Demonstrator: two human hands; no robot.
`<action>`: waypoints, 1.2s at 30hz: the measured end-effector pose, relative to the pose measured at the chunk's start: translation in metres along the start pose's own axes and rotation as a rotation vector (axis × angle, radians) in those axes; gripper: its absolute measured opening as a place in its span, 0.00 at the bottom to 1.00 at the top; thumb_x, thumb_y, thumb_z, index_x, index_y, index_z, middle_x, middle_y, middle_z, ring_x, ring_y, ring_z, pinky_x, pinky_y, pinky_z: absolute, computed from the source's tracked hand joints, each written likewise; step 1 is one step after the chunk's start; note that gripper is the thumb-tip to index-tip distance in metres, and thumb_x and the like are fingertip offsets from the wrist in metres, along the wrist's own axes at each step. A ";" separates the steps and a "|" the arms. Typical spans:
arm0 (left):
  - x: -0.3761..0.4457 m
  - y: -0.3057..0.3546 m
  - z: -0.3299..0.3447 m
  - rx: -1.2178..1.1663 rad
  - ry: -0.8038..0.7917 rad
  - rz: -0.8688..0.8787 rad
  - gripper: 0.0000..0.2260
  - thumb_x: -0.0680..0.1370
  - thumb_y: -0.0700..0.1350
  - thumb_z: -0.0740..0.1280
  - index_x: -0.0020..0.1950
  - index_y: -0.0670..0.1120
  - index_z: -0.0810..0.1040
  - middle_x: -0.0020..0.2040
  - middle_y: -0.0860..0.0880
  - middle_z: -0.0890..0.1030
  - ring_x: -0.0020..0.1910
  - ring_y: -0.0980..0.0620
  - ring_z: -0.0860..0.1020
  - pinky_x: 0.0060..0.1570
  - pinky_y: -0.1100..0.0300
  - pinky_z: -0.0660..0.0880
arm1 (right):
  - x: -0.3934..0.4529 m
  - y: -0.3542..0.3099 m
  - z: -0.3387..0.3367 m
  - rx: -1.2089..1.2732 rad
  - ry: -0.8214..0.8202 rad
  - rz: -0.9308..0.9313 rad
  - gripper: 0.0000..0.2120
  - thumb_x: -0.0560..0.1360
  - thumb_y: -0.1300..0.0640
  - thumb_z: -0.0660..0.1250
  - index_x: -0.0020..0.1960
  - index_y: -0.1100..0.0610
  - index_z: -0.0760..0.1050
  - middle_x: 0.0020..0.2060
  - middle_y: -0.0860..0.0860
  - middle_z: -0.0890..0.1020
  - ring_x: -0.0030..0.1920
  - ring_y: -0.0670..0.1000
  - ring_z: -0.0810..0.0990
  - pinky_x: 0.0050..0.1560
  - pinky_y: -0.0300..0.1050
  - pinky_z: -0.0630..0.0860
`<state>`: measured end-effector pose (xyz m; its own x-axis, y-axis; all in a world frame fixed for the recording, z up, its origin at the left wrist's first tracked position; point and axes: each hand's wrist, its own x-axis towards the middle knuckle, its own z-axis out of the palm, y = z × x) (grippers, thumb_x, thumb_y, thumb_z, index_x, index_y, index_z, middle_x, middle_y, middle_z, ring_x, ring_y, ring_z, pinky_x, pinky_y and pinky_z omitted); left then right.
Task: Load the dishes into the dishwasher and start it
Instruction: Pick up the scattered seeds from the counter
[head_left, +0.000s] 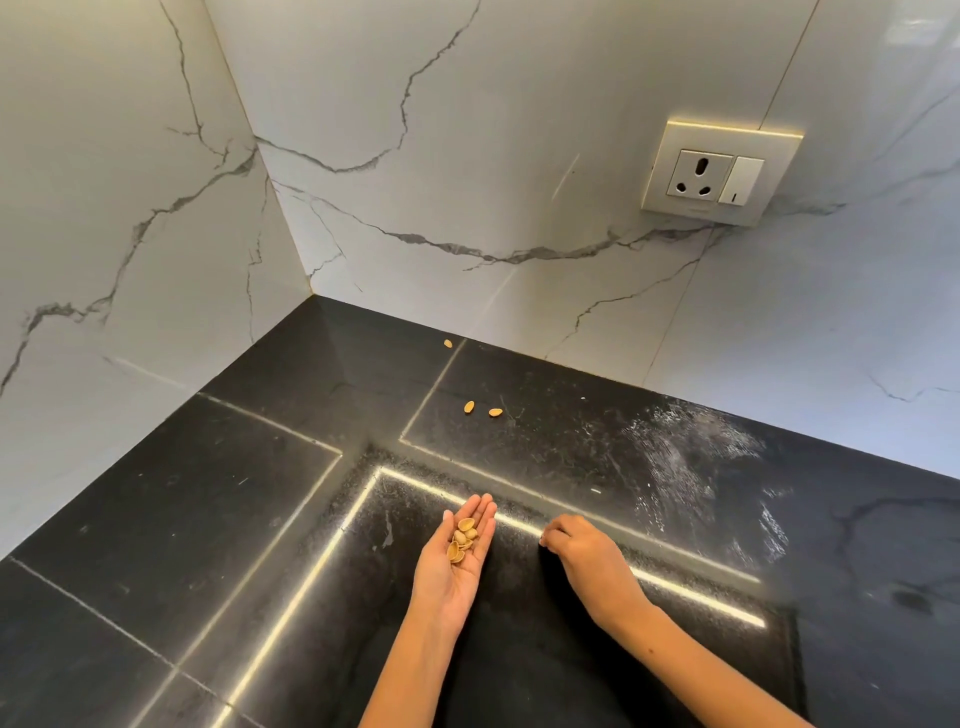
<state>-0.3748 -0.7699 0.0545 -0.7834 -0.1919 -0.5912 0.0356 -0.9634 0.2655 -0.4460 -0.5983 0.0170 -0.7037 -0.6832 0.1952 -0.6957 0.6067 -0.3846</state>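
Left hand (460, 553) lies flat, palm up and fingers straight, cradling a small heap of pistachio shells (462, 539) above the black worktop (182, 519). Right hand (582, 551) is knuckles up, fingers curled down onto the worktop; can't tell if it pinches anything. Three loose shells (469, 407) lie further back near the marble wall (467, 130), one almost against it. No dishes or dishwasher in sight.

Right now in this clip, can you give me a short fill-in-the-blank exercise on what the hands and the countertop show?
1. The left hand, palm up, carries a small pile of ____.
2. ____ loose shells lie on the black countertop beyond the hands.
3. The right hand rests on the ____, fingers curled.
4. The wall socket has ____ plugged in.

Missing words: shells; three; countertop; nothing
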 end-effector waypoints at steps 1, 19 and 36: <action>0.000 -0.002 0.000 0.000 0.000 -0.003 0.17 0.84 0.43 0.53 0.57 0.31 0.74 0.52 0.35 0.82 0.55 0.42 0.78 0.52 0.51 0.78 | 0.004 -0.001 -0.002 0.036 -0.020 0.017 0.10 0.63 0.68 0.74 0.40 0.57 0.78 0.39 0.48 0.78 0.39 0.51 0.79 0.36 0.38 0.74; 0.003 -0.020 0.007 -0.046 -0.035 -0.038 0.16 0.83 0.42 0.54 0.57 0.31 0.74 0.53 0.34 0.80 0.47 0.41 0.83 0.47 0.50 0.80 | 0.005 -0.010 -0.046 0.175 0.240 0.110 0.07 0.72 0.58 0.71 0.50 0.55 0.81 0.44 0.45 0.82 0.44 0.45 0.81 0.45 0.40 0.77; -0.011 -0.024 -0.007 0.041 -0.014 -0.025 0.17 0.84 0.43 0.53 0.59 0.32 0.74 0.56 0.35 0.80 0.58 0.42 0.77 0.53 0.51 0.78 | 0.002 -0.016 -0.009 -0.302 -0.013 0.129 0.14 0.52 0.57 0.82 0.29 0.50 0.77 0.28 0.45 0.76 0.28 0.47 0.75 0.29 0.40 0.70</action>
<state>-0.3625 -0.7458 0.0489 -0.7921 -0.1646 -0.5878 -0.0100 -0.9594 0.2820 -0.4379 -0.6053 0.0318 -0.7880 -0.5972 0.1496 -0.6140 0.7801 -0.1202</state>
